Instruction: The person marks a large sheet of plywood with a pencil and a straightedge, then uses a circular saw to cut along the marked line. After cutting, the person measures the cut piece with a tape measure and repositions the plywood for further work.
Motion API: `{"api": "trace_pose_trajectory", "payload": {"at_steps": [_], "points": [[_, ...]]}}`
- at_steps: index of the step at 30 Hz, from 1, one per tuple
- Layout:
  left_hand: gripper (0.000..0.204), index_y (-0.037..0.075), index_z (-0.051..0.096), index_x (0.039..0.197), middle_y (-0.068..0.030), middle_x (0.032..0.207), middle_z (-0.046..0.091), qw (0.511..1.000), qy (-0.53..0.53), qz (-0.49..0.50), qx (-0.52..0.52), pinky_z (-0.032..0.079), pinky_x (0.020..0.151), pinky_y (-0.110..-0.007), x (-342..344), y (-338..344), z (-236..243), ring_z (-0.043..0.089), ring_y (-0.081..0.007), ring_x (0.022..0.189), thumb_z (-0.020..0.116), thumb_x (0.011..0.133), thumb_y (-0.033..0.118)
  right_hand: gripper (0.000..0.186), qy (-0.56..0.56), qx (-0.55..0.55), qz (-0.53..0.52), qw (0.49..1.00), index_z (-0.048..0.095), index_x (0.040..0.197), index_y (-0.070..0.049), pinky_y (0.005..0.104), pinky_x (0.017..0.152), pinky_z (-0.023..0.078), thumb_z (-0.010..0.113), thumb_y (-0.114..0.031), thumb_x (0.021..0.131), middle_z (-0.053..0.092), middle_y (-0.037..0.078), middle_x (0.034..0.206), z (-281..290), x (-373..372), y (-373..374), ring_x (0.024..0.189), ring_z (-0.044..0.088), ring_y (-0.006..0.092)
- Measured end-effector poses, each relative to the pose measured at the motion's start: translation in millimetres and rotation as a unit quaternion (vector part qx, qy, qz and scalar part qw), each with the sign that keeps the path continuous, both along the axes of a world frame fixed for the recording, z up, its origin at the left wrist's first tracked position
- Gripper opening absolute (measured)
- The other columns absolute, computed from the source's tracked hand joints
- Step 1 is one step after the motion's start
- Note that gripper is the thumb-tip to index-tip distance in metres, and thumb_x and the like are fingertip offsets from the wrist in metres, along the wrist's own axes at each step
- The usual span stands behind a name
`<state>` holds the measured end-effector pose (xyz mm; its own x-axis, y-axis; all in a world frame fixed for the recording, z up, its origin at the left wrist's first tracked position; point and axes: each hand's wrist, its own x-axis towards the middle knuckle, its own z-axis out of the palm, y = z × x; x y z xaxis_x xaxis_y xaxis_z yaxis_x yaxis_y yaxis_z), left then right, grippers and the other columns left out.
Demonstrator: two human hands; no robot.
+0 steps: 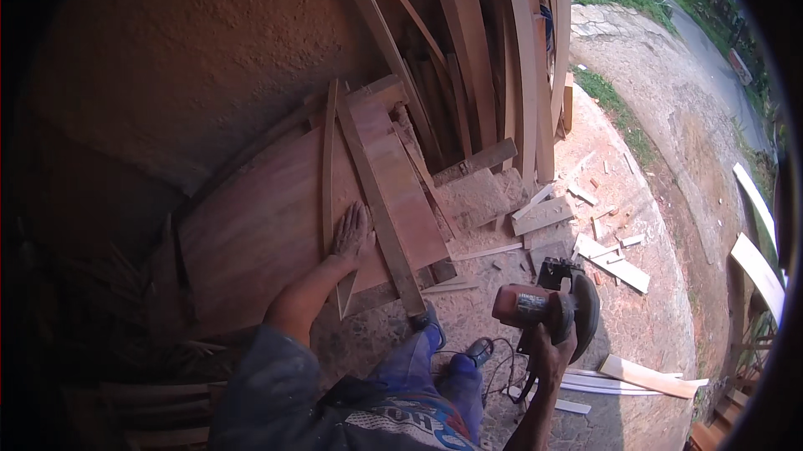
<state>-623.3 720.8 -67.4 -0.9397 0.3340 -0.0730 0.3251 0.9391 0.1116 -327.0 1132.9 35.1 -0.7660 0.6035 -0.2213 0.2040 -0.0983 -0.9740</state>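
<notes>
My left hand (355, 232) lies flat with its fingers stretched out on the workbench, at the edge of a narrow wooden strip (328, 166). To the right of that hand, a wider wooden batten (373, 187) lies across the reddish wooden panel (251, 208), its near end sticking out past the panel's edge. My right hand (554, 352) grips the rear handle of a circular saw (529, 306) with a red motor housing and dark blade guard. The saw is held up over the floor, right of the bench and apart from the wood. Its trigger is hidden by my fingers.
Long boards (468, 41) lean against the wall behind the bench. Wood offcuts (615, 260) and sawdust litter the floor to the right. A dark cable (495, 376) loops near my feet. More pale boards (644, 376) lie at lower right.
</notes>
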Motion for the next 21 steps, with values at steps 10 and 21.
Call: {"api": "trace_pose_trajectory", "payload": {"at_steps": [10,21], "points": [[0.073,-0.008,0.01,0.154,-0.0286,0.161,0.016,1.0,0.001,-0.012,0.001,0.012,0.124,-0.048,-1.1,2.3,-0.9,0.015,-0.0423,0.15,0.045,0.098,0.024,0.057,-0.068,-0.165,-0.01,0.984,0.049,0.136,-0.002,0.0268,0.076,0.051,0.068,-0.01,0.083,0.06,0.004,0.104,-75.6,128.1,67.0,0.086,0.059,0.013],[0.072,-0.011,0.008,0.154,-0.0329,0.16,0.014,0.997,0.011,-0.06,-0.045,0.013,0.124,-0.048,-7.9,-11.6,-9.8,0.015,-0.046,0.149,0.035,0.104,0.034,0.07,-0.222,0.216,0.189,0.932,0.033,0.151,-0.005,0.0528,0.103,0.044,0.06,-0.013,0.087,0.053,0.03,0.13,-243.5,146.9,111.3,0.124,0.051,0.0481]]}}
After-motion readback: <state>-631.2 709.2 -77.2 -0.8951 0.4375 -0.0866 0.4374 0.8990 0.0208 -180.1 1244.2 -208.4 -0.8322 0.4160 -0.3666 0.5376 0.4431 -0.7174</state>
